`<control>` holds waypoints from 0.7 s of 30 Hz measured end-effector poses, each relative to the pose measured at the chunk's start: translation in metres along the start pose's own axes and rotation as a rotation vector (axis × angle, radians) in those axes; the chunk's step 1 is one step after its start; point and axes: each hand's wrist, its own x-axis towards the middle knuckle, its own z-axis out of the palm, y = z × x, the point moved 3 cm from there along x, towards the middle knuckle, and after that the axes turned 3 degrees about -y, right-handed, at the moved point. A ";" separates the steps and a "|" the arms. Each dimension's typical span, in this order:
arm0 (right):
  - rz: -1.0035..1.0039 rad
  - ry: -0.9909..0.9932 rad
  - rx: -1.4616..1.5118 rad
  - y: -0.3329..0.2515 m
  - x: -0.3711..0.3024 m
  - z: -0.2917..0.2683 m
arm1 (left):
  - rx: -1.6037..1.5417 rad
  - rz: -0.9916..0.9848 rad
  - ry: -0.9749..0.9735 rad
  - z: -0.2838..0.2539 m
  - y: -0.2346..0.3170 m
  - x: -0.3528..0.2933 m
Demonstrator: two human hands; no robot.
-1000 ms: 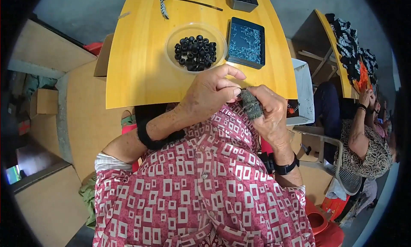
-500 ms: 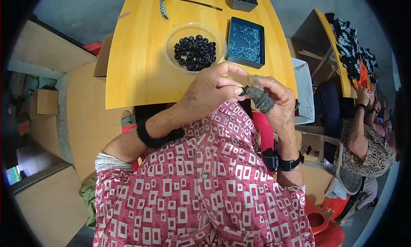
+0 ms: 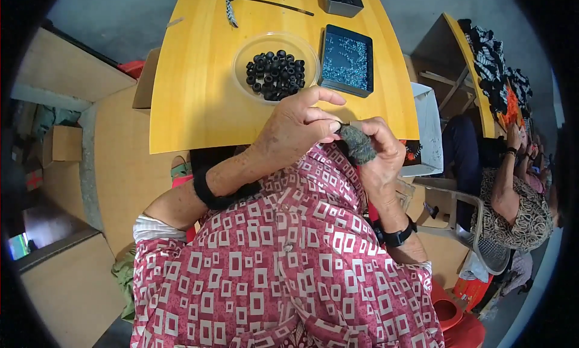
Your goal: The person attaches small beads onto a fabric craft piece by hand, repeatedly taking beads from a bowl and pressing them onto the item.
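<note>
A small fuzzy dark grey-green piece (image 3: 358,145) is held between both hands, just off the near edge of the table. My left hand (image 3: 300,120) pinches its dark upper-left tip between thumb and fingers, the index finger stretched out above. Round its other side are the fingers and thumb of my right hand (image 3: 383,158). Exactly what the left fingertips grip is too small to make out. Beyond the hands, a clear round bowl (image 3: 241,49) holds many black ring-shaped beads (image 3: 274,73). Right of it lies a dark rectangular tray (image 3: 345,90) with small silvery-blue bits.
At the far end of the yellow table (image 3: 199,113) lie a thin black rod (image 3: 277,5) with a striped tassel and a dark box (image 3: 344,7) of small black pieces. A white bin (image 3: 428,131) stands to the right. Another person (image 3: 518,197) works at a side table.
My right hand has turned and shifted slightly down and left, drawing its fingers in around the fuzzy piece. That piece has moved slightly left. The left hand stays nearly in place.
</note>
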 end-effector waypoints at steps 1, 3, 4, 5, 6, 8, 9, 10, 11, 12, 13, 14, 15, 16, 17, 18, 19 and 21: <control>-0.030 0.039 0.034 0.003 -0.004 0.002 | -0.019 -0.011 0.007 0.001 0.001 0.000; -0.057 0.059 -0.042 -0.002 -0.007 0.007 | -0.038 -0.021 0.013 0.001 0.001 0.000; -0.083 0.078 -0.118 -0.007 -0.008 0.009 | 0.001 -0.018 0.020 0.000 0.000 0.000; -0.070 0.068 -0.175 -0.012 -0.010 0.011 | 0.040 -0.015 0.027 0.000 -0.001 0.001; -0.067 0.065 -0.174 -0.011 -0.009 0.011 | 0.039 -0.018 0.029 0.001 -0.001 0.001; -0.134 0.067 -0.277 -0.011 -0.006 0.010 | 0.013 -0.033 0.059 0.001 -0.002 0.002; -0.136 0.070 -0.278 -0.009 -0.006 0.008 | 0.015 -0.032 0.057 0.002 -0.002 0.000; -0.145 0.046 -0.244 -0.005 -0.007 0.007 | -0.040 -0.021 0.056 0.003 -0.003 -0.001; -0.153 0.022 -0.209 -0.002 -0.008 0.005 | -0.095 -0.010 0.056 0.003 -0.003 -0.002; -0.153 0.022 -0.209 -0.003 -0.007 0.003 | -0.095 -0.010 0.055 0.003 -0.003 -0.002; -0.125 -0.018 -0.191 -0.003 -0.007 0.001 | -0.098 -0.043 0.057 0.003 -0.004 -0.002; -0.097 -0.059 -0.173 -0.003 -0.006 -0.001 | -0.102 -0.075 0.058 0.003 -0.006 -0.002; -0.096 -0.060 -0.172 -0.004 -0.004 -0.002 | -0.102 -0.076 0.060 0.002 -0.006 -0.002; 0.005 -0.075 -0.055 -0.001 -0.002 -0.003 | -0.114 -0.091 0.054 0.001 -0.007 -0.002; 0.107 -0.090 0.063 0.002 -0.001 -0.004 | -0.127 -0.107 0.049 0.000 -0.008 -0.002; 0.110 -0.089 0.063 0.000 0.000 -0.006 | -0.128 -0.110 0.048 -0.001 -0.008 -0.001; 0.160 -0.124 0.098 -0.001 0.001 -0.007 | -0.108 -0.097 0.039 -0.002 -0.006 -0.001; 0.213 -0.159 0.136 0.003 0.001 -0.009 | -0.089 -0.088 0.031 -0.002 -0.004 0.000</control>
